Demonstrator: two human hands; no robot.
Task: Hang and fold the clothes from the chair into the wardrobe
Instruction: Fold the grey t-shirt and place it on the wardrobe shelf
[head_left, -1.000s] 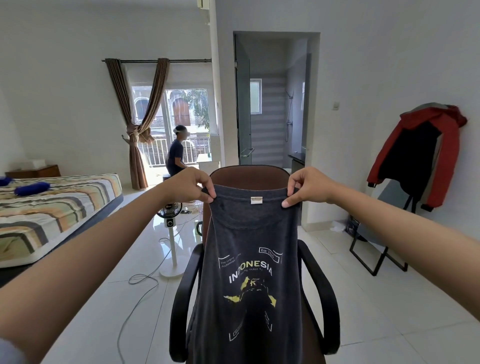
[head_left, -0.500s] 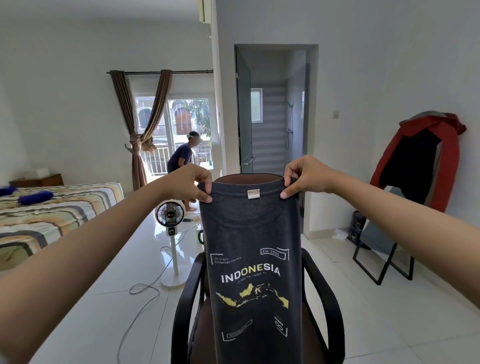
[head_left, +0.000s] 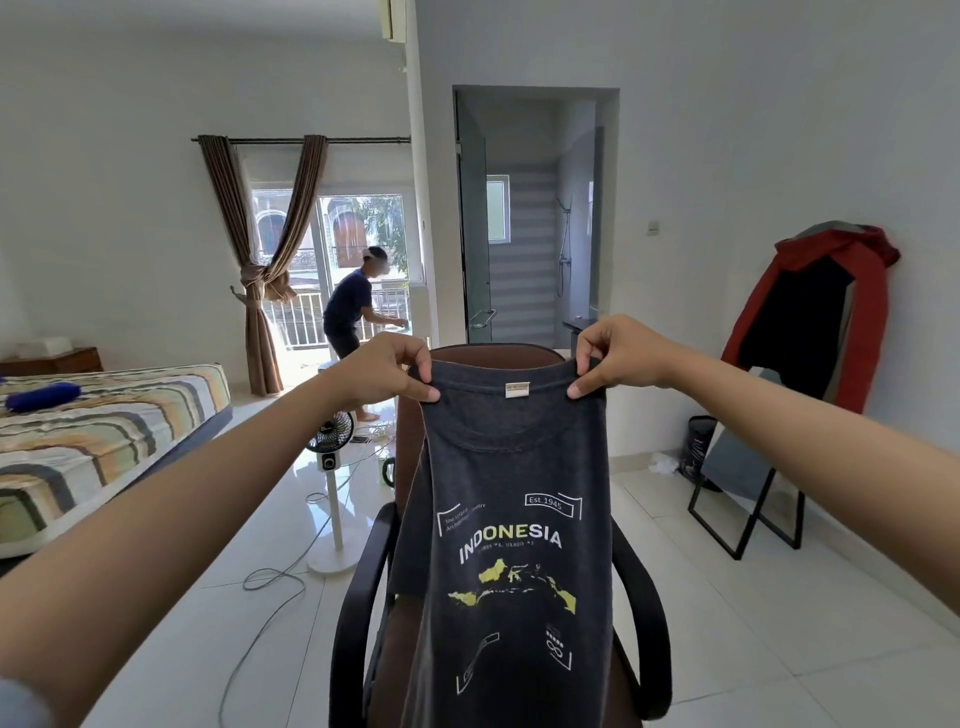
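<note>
A dark grey T-shirt (head_left: 511, 457) with an "INDONESIA" map print hangs in front of me, held up by its top edge. My left hand (head_left: 387, 366) pinches the top left corner and my right hand (head_left: 615, 356) pinches the top right corner. The shirt hangs straight down over a brown office chair (head_left: 491, 356) with black armrests (head_left: 358, 587), hiding most of the seat and back. No wardrobe is in view.
A striped bed (head_left: 104, 431) stands at the left. A white standing fan (head_left: 330, 452) with a cable on the floor is left of the chair. A red and black jacket (head_left: 815, 312) hangs over a leaning mirror (head_left: 743, 499) at the right. Another person (head_left: 348, 317) bends by the balcony door.
Both hands have lifted the shirt higher, so more of its print shows above the chair seat. The person by the balcony door has stood up and moved right.
</note>
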